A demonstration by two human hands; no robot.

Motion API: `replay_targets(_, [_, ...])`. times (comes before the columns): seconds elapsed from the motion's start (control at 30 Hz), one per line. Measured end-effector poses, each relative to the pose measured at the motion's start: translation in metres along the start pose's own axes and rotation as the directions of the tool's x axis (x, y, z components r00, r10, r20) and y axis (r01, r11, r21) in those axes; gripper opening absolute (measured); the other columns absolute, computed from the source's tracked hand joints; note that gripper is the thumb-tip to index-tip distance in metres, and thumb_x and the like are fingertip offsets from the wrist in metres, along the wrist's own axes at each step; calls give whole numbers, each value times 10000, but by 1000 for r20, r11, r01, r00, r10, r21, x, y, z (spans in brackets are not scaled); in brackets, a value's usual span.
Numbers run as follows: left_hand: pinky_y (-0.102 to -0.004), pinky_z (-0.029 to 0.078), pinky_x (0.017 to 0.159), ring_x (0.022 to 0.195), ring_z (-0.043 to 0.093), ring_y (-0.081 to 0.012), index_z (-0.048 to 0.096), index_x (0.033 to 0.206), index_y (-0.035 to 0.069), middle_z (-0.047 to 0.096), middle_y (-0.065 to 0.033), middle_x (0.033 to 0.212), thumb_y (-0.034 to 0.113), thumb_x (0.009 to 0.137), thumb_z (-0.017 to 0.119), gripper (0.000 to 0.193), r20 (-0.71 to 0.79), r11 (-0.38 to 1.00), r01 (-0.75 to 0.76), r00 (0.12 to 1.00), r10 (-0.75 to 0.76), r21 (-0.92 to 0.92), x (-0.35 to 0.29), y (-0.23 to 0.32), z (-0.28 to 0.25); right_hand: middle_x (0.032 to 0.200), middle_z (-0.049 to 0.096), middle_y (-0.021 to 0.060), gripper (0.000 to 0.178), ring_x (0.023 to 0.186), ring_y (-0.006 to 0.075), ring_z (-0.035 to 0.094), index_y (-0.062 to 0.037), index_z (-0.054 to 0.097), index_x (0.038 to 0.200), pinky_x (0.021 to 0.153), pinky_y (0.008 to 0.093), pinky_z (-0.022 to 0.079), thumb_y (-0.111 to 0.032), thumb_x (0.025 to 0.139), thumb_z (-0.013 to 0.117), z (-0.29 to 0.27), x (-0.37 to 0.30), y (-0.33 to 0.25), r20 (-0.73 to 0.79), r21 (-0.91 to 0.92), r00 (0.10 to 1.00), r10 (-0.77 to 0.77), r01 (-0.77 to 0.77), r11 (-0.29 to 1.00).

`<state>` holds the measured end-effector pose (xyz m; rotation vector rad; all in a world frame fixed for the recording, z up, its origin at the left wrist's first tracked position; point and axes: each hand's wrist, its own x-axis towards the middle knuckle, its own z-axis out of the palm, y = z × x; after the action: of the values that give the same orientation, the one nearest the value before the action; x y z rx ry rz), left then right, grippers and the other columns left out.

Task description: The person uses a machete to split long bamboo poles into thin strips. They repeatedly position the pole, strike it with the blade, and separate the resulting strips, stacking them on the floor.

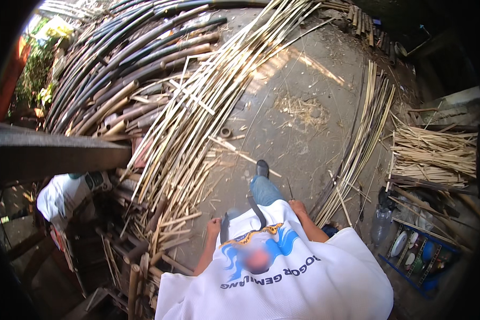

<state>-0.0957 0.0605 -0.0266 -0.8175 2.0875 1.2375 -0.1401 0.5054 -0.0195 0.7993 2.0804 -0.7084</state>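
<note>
My left hand (pixel 214 226) hangs low at my left side with its fingers curled in, and nothing sticks out of it. Beside it, on the left, lie pale split bamboo strips (pixel 185 184) in a long loose heap. My right hand (pixel 298 206) is closed at my right side. A thin dark line (pixel 290 188) rises just ahead of its fingers; whether it is a held tool is too small to make out. Right of that hand, more bamboo strips (pixel 352 162) lie lengthwise on the floor. One shoe (pixel 262 168) of mine is stretched forward on the concrete.
Whole bamboo poles (pixel 160 45) are piled at the far left. A wooden beam (pixel 58 154) juts in from the left, above a white sack (pixel 64 197). At the right are stacked bamboo slats (pixel 434 154), a plastic bottle (pixel 381 226) and a blue rack (pixel 421 261). Shavings (pixel 304 109) litter the floor ahead.
</note>
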Motion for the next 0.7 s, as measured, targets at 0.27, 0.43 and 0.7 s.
replay_targets(0.27, [-267,529,587,675,648,-142,649,1068,-6,682,-94,836,289,974,549,325,69,915,50,997,-24,-401,117,252,-34,646,608,65,379,521,156,583,-39,614,861,498,335,489,-389,969,517,-162,81,-134,-73,524,997,18,23,851])
replay_targets(0.43, [-280,515,520,583,637,-161,664,1016,-10,684,-111,744,338,960,542,373,190,950,38,981,23,-311,195,345,-24,648,584,38,369,517,141,563,-81,568,819,479,310,477,-410,979,517,-197,106,-190,-12,747,990,141,-85,660])
replay_targets(0.7, [-315,537,602,634,662,-226,684,977,-40,683,-165,728,322,927,549,389,218,967,90,975,-38,-237,403,416,48,613,592,70,408,537,176,591,-60,562,816,514,333,461,-429,981,508,-181,140,-244,-110,362,989,102,-56,930])
